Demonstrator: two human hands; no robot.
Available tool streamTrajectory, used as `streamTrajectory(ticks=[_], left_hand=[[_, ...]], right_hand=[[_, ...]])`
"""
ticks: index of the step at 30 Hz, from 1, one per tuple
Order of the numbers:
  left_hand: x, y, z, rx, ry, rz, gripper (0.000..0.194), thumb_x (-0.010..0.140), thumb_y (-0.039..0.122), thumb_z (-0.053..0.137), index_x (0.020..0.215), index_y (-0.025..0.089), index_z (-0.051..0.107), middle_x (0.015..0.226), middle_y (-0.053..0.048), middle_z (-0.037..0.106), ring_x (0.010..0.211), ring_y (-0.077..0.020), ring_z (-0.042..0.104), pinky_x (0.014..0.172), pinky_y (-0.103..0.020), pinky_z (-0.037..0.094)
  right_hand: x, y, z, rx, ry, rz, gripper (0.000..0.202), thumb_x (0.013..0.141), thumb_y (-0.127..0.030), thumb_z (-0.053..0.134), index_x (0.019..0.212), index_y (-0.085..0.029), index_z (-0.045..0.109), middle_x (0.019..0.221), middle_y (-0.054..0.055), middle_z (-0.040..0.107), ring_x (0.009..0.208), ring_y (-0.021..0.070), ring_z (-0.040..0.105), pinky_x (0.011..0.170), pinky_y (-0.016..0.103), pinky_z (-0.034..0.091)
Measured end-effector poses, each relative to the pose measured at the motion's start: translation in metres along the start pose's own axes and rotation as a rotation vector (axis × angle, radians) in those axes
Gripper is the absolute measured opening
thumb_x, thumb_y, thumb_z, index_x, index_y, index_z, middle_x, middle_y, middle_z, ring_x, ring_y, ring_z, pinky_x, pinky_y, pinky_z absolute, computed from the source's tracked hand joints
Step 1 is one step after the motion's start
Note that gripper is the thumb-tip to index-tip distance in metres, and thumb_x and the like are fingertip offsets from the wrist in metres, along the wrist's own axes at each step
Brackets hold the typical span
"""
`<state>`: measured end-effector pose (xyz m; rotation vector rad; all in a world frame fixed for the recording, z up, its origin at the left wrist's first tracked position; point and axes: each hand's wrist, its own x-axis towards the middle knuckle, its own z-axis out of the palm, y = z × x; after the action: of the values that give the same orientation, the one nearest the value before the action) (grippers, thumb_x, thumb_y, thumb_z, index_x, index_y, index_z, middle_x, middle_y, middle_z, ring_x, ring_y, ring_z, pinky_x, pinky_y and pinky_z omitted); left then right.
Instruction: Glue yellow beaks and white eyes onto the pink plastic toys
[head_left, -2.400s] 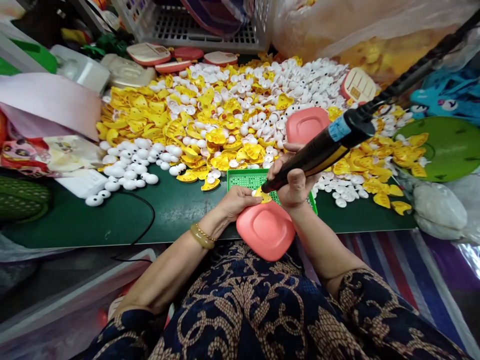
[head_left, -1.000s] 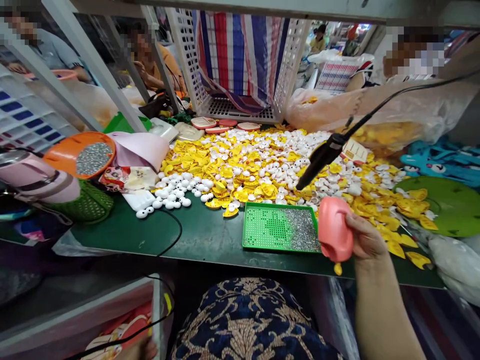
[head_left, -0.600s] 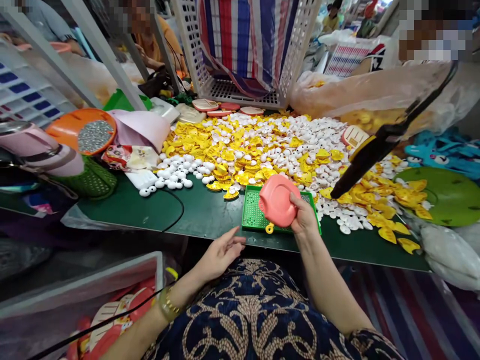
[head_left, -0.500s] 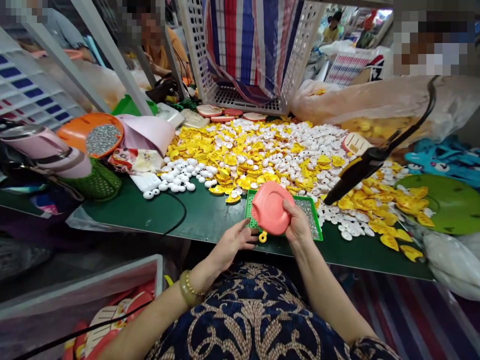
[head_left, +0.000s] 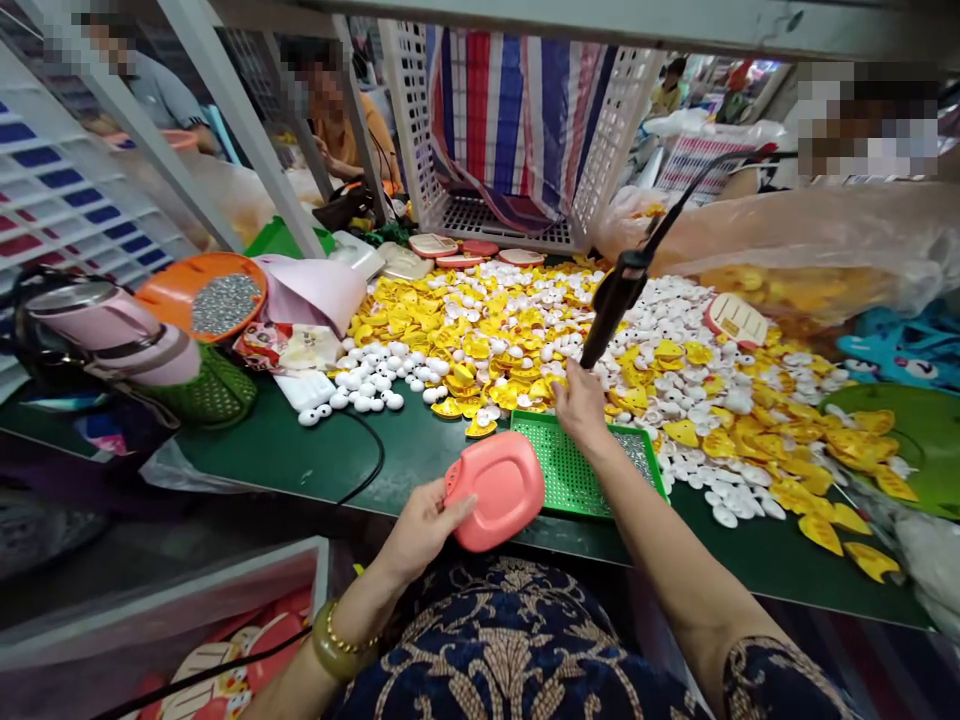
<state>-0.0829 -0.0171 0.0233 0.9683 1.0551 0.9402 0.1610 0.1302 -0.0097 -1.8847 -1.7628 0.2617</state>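
The coral plastic piece (head_left: 504, 490) is being gripped at its edge by the left hand (head_left: 424, 528), near the green tray (head_left: 559, 475). The right hand (head_left: 583, 408) is being held at the lower tip of the black tool (head_left: 613, 305); whether the tool is being gripped cannot be told.

I can read 0 words, labels, brands or numbers anywhere in my head view; any small print seems too blurred for me to make out.
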Motion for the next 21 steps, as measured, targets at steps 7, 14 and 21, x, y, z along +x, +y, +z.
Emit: streamTrajectory(ticks=[7,14,21], left_hand=[[0.009,0.015,-0.009,0.113,-0.274,-0.001,0.037,0.074,0.045,0.073,0.092,0.012,0.07,0.091,-0.008,0.07,0.086,-0.0201,0.061,0.082,-0.03,0.046],[0.023,0.027,0.006,0.302,-0.486,-0.013,0.035,0.07,0.045,0.073,0.073,0.012,0.066,0.065,-0.001,0.057,0.06,-0.0114,0.048,0.055,-0.022,0.035],[0.027,0.034,0.023,0.383,-0.677,-0.088,0.034,0.067,0.041,0.076,0.063,0.011,0.061,0.057,0.002,0.049,0.054,-0.0077,0.04,0.05,-0.021,0.028]], right_hand=[[-0.001,0.001,-0.001,0.017,0.077,0.046,0.046,0.071,-0.016,0.067,0.117,-0.011,0.065,0.113,0.022,0.065,0.113,0.0383,0.054,0.099,0.06,0.035],[-0.055,-0.023,-0.038,1.064,-0.175,0.242,0.046,0.056,-0.028,0.081,0.1,-0.017,0.07,0.071,0.0,0.065,0.062,0.0162,0.059,0.055,0.029,0.05],[-0.11,-0.038,-0.076,1.295,-0.77,0.415,0.054,0.058,-0.016,0.082,0.11,-0.019,0.07,0.078,0.003,0.072,0.058,0.0126,0.063,0.053,0.024,0.053]])
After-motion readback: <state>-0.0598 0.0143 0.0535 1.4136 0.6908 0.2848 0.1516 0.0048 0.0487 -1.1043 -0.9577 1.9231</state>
